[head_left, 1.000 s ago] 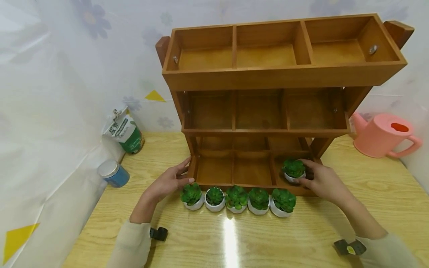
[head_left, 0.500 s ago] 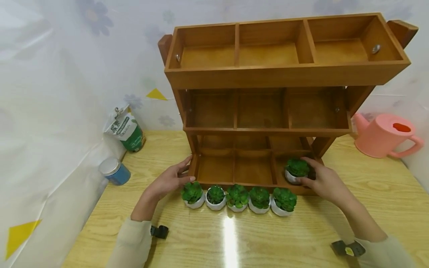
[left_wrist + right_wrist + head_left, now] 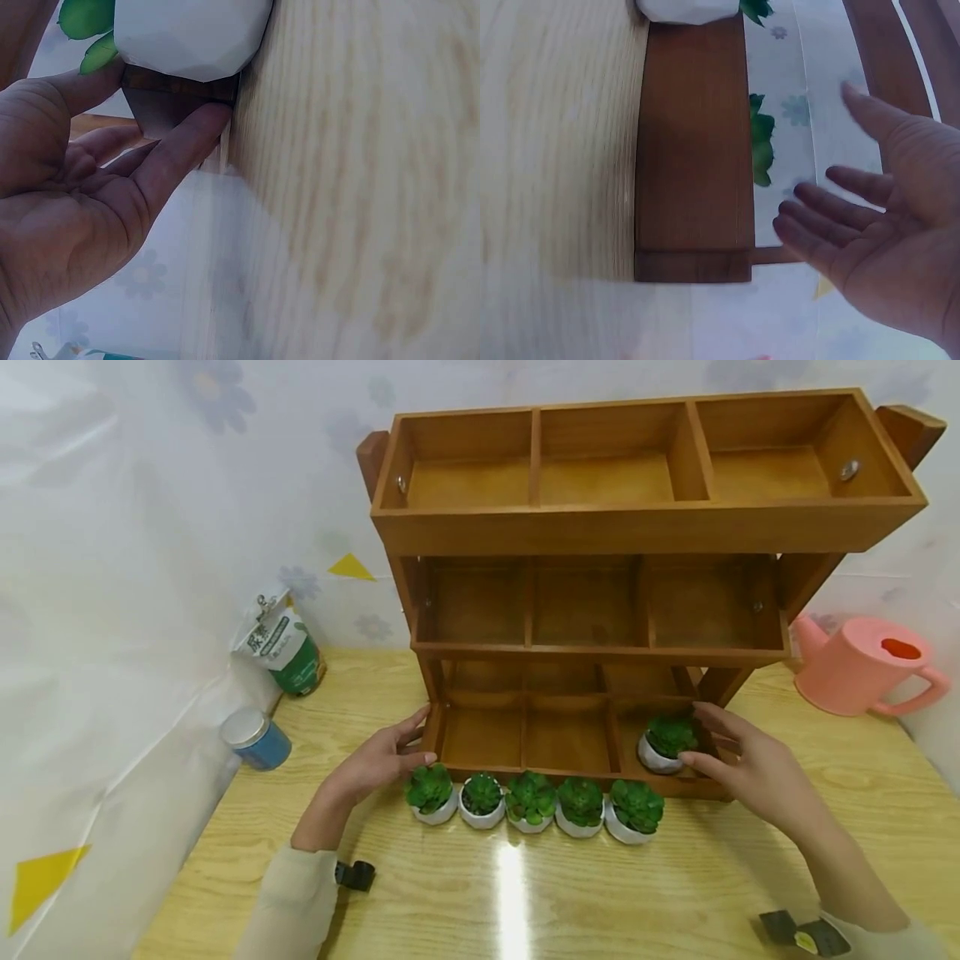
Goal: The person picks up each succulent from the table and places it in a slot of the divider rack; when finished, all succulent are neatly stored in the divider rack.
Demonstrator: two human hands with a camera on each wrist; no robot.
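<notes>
A potted succulent (image 3: 666, 745) with a white pot stands in the bottom right compartment of the wooden plant shelf (image 3: 585, 652). Beside it, my right hand (image 3: 757, 768) has its fingers and thumb spread, with nothing held; the right wrist view shows that gap above the front board (image 3: 694, 142). My left hand (image 3: 375, 768) grips the bottom tray's left end; up close, thumb and fingers sit about the wooden corner (image 3: 172, 101), partly hidden by a white pot (image 3: 191, 37). Several succulents in white pots (image 3: 530, 806) line the table along the tray's front.
A pink watering can (image 3: 858, 664) stands right of the shelf. On the left are a green-and-white clipped bag (image 3: 285, 647) and a blue jar with a silver lid (image 3: 257, 739). A patterned sheet (image 3: 135, 568) covers the wall behind and at left.
My right hand has let go of the succulent, opened and drawn away to the right. The pot has shifted slightly right within its compartment. My left hand stays at the shelf's left end.
</notes>
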